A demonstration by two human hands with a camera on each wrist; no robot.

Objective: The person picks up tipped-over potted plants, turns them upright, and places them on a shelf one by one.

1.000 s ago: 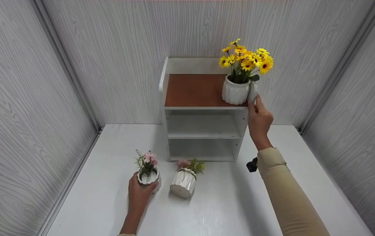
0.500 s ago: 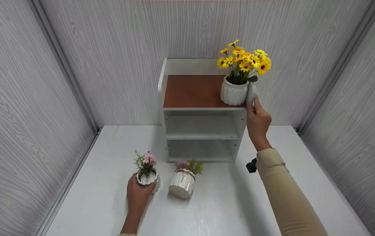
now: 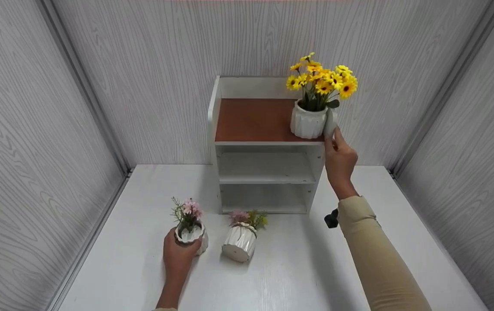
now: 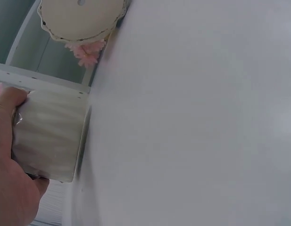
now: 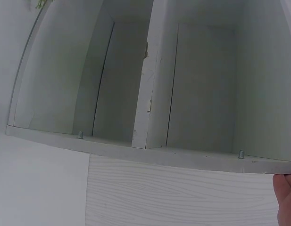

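Observation:
My left hand (image 3: 179,255) grips a small white flowerpot (image 3: 204,244) with pink flowers and green sprigs, thumb on its near right side. In the left wrist view, this pot (image 4: 53,136) has its base edge right at the white tabletop. Just to its right, a second white pot (image 3: 240,242), tied with a cord, lies tipped with its base toward me. Up at the right, my right hand (image 3: 341,162) pinches the raised right side panel (image 3: 330,123) of a small shelf unit (image 3: 268,143). Beside those fingers, a white pot of yellow daisies (image 3: 308,122) stands on the brown top.
Below the top, the shelf unit has two white compartments, with a middle board (image 5: 147,84) chipped along its edge. Wood-grain panels (image 3: 165,77) enclose the white table (image 3: 281,280) at the back and sides. A black object (image 3: 331,219) shows beside the right cuff.
My left hand has shifted slightly left with the flowerpot, widening the gap to the tipped pot. My right hand keeps its place on the side panel.

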